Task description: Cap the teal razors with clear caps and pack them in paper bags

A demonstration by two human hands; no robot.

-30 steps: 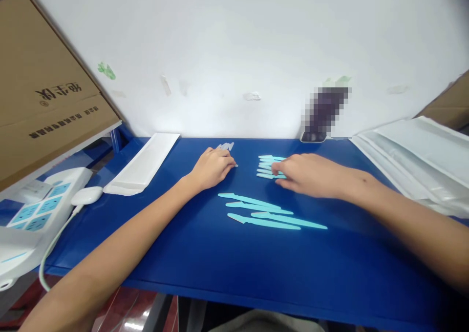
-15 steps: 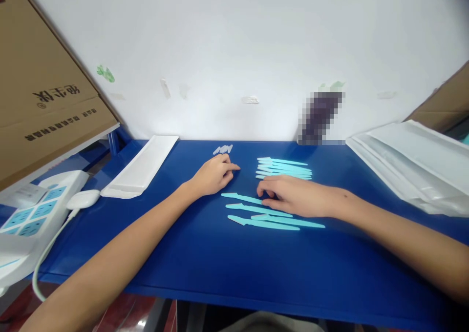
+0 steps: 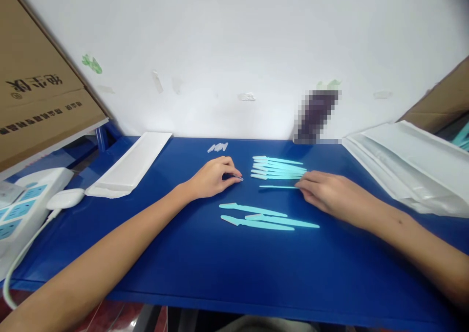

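My right hand (image 3: 326, 193) pinches the handle end of a turquoise eyebrow razor (image 3: 277, 187), whose other end points left. My left hand (image 3: 215, 178) has thumb and forefinger closed on a small, pale blade cap (image 3: 238, 177). A gap separates that cap from the razor. Behind the held razor lies a stack of eyebrow razors (image 3: 276, 168) side by side, their heads to the left. Nearer the front, 3 loose eyebrow razors (image 3: 252, 209) rest on the blue table. A few small translucent blade caps (image 3: 218, 147) lie beyond my left hand.
A white padded envelope (image 3: 130, 163) lies at the left, by a power strip (image 3: 32, 195) with a white plug and cable. White envelopes (image 3: 406, 166) are piled at the right. A cardboard box (image 3: 44, 83) stands far left. The wall (image 3: 220, 53) borders the table's back.
My right hand has taken an eyebrow razor from the loose ones and moved right and slightly away. My left hand's fingers have closed on a blade cap. The view has shifted slightly.
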